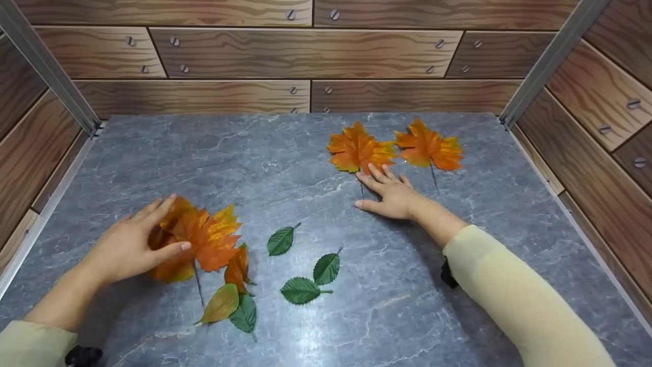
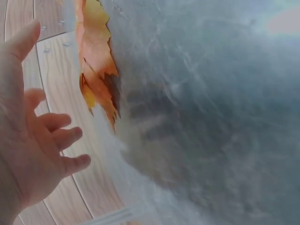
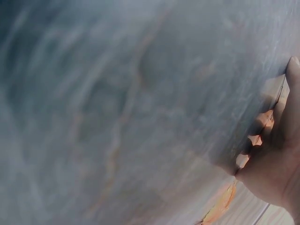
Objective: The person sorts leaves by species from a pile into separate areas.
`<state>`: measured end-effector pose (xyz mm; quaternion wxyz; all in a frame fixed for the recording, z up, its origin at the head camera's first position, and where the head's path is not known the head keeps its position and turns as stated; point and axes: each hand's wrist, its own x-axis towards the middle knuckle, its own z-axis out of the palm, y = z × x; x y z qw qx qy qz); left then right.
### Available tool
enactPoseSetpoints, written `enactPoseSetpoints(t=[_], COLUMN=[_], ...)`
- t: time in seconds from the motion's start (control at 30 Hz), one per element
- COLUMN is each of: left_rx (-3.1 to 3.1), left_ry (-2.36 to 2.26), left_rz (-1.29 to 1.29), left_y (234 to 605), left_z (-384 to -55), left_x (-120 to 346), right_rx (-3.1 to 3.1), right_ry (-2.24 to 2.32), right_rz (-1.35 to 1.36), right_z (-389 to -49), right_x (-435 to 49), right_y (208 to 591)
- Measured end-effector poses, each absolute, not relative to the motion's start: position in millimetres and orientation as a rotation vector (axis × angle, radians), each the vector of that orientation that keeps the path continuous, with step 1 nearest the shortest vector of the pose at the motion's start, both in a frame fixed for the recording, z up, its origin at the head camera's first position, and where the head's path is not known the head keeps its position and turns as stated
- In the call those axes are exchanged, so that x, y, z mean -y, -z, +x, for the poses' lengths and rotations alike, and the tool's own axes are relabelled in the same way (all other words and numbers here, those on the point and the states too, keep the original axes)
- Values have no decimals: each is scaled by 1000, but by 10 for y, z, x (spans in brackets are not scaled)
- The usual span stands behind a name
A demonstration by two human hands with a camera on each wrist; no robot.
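My left hand (image 1: 125,244) is over the left part of a group of orange maple leaves, its fingers extended and thumb apart. One maple leaf (image 1: 214,239) shows to the right of the thumb, its dark stem pointing toward me; part of another (image 1: 175,272) shows below the hand. In the left wrist view, orange leaf edges (image 2: 96,42) rise beyond the fingers. Farther back on the right, my right hand (image 1: 389,196) is spread, palm down, fingertips at the lower edge of a maple leaf (image 1: 356,148) and over its stem. Another orange maple leaf (image 1: 430,145) lies just right of it.
Near the left group lie a rust-orange leaf (image 1: 237,270), a yellow-green leaf (image 1: 222,304) and a green leaf (image 1: 245,313). Three serrated green leaves (image 1: 299,290) lie mid-table. Wood-patterned panels (image 1: 305,53) border the grey marbled table (image 1: 244,148) at back and sides.
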<state>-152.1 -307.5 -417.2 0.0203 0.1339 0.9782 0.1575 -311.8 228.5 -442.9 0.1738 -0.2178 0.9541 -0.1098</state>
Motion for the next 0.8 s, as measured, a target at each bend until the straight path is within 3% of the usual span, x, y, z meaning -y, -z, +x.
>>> enactPoseSetpoints(t=[0.57,0.8], left_rx=[-3073,-2878], left_ry=[-880,-824], left_rz=[107,134], left_y=[4298,4351], left_z=[-1341,-1382], left_x=[3221,3223], right_rx=[-2707,-2706], right_ry=[344,338], right_rz=[-630,-610], right_z=[-3123,-3114], right_x=[-2259,-2288], right_y=[4447,4433])
